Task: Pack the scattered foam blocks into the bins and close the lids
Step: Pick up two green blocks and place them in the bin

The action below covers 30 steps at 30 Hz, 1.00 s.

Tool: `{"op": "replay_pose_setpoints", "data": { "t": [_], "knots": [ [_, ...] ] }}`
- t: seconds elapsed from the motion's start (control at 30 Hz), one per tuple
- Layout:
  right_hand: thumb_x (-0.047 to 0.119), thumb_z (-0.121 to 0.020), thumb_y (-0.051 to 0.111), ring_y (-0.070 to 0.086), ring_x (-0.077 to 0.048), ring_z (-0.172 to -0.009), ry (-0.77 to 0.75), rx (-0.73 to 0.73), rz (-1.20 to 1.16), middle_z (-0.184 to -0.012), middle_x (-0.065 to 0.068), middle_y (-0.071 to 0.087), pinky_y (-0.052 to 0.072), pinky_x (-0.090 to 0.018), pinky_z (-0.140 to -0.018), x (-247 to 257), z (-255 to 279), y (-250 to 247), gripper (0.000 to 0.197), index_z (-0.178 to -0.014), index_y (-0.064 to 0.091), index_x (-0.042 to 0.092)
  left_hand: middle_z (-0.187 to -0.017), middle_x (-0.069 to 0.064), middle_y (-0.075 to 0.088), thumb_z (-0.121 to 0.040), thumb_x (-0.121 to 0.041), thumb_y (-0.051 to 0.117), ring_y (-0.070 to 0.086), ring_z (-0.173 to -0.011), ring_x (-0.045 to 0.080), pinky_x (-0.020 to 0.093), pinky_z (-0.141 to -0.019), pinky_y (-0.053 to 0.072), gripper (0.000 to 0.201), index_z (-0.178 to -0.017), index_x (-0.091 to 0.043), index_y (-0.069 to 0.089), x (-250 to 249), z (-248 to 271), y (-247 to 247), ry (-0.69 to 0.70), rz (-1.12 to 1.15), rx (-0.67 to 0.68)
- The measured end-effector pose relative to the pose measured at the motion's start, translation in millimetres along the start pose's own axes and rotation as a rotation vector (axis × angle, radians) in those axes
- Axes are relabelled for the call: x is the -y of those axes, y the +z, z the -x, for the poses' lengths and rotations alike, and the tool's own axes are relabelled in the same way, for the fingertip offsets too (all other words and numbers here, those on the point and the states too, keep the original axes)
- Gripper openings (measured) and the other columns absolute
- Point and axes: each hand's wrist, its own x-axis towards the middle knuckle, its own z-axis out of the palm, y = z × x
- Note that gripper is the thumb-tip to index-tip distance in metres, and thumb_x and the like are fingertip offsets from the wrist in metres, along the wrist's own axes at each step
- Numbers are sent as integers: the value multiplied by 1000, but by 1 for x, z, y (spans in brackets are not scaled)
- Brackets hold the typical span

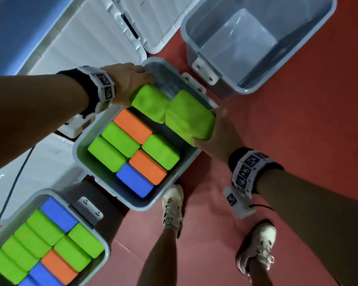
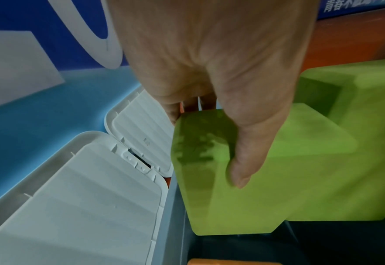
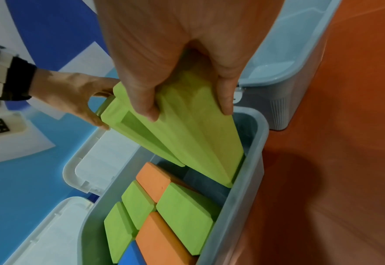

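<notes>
Foam blocks in green, blue and orange already fill the near-left bin (image 1: pixel 103 246) on the red floor (image 1: pixel 298 120), though its lid is not on. White lids (image 1: pixel 85 44) lie open along the left edge, on the blue mat (image 1: pixel 12 27).

At the middle bin (image 1: pixel 81 149), six blocks sit packed at the near end, while the far end is only partly filled. The left hand (image 1: pixel 128 83) curls fingers and thumb around the left green block (image 1: pixel 150 102), holding it over the bin's far-left corner. Just beside it, touching, the right green block (image 1: pixel 189 116) is gripped by the right hand (image 1: pixel 217 133), thumb on one face and fingers on the other; in the right wrist view it looks like more than one slab held together, tilted down against the bin's right wall.

Farther right, the far-right bin (image 1: pixel 327 38) holds nothing visible.

By my reckoning, packing is roughly two-thirds done: these blocks need seating, any remaining ones go in the third bin, and every lid is yet to be closed.
</notes>
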Motion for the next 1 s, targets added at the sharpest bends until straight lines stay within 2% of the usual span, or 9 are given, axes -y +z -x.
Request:
{"op": "replay_pose_setpoints", "data": {
  "t": [0.13, 0.27, 0.4, 0.67, 0.77, 0.83, 0.9, 0.97, 1.0],
  "knots": [
    [29, -64, 87, 52, -21, -104, 29, 29, 5, -115, -6, 49, 37, -20, -84, -5, 4, 27, 73, -117, 43, 4, -117, 9, 54, -59, -28, 87, 55, -103, 35, 47, -82, 53, 93, -136, -26, 36, 6, -7, 23, 17, -39, 90],
    [34, -67, 84, 56, -30, -111, 6, 91, 120, -122, -11, 53, 46, -35, -92, -20, 11, 54, 80, -128, 40, 7, -120, 14, 53, -59, -16, 82, 51, -106, 37, 41, -91, 44, 84, -131, -17, 39, 0, -14, 53, 27, -101, 139],
    [42, -68, 80, 56, -34, -110, -2, 237, 323, -127, -12, 49, 52, -45, -90, -31, 7, 77, 100, -147, 24, 17, -123, 13, 55, -60, -23, 83, 52, -108, 33, 40, -98, 42, 88, -133, -21, 33, 1, -26, 80, 36, -187, 163],
    [47, -67, 80, 62, -37, -101, 49, 481, 577, -123, -16, 49, 50, -40, -80, -45, -17, 115, 107, -146, 17, 11, -133, 13, 55, -65, -38, 87, 47, -123, 34, 41, -107, 36, 97, -145, -26, 33, 7, -73, 115, 60, -257, 306],
    [49, -73, 78, 62, -37, -102, 77, 506, 592, -126, -17, 47, 49, -40, -80, -49, -21, 130, 106, -148, 14, 11, -133, 14, 57, -66, -31, 88, 47, -126, 37, 43, -108, 37, 99, -147, -24, 31, 8, -87, 128, 37, -217, 382],
    [56, -78, 72, 61, -37, -105, 106, 503, 584, -127, -18, 48, 49, -41, -82, -52, -23, 138, 101, -147, 15, 10, -138, 13, 53, -66, -39, 87, 44, -128, 39, 48, -108, 37, 102, -147, -26, 28, 9, -91, 136, 35, -213, 381],
    [65, -81, 64, 61, -36, -106, 126, 503, 605, -127, -18, 50, 48, -41, -82, -55, -26, 145, 95, -145, 20, 9, -141, 13, 48, -64, -70, 73, 41, -131, 40, 54, -107, 37, 105, -148, -31, 22, 13, -96, 148, 43, -177, 364],
    [69, -85, 56, 60, -35, -107, 124, 499, 643, -128, -19, 51, 46, -41, -85, -59, -30, 153, 92, -145, 22, 8, -145, 13, 43, -55, -101, 31, 37, -134, 41, 58, -108, 34, 112, -147, -37, 19, 17, -98, 160, 47, -116, 356],
    [70, -87, 51, 59, -35, -109, 131, 498, 654, -130, -19, 51, 45, -42, -88, -61, -33, 157, 91, -146, 21, 7, -148, 14, 39, -53, -104, 12, 33, -137, 41, 59, -110, 31, 114, -146, -38, 19, 16, -99, 164, 21, -81, 357]
  ]
}}
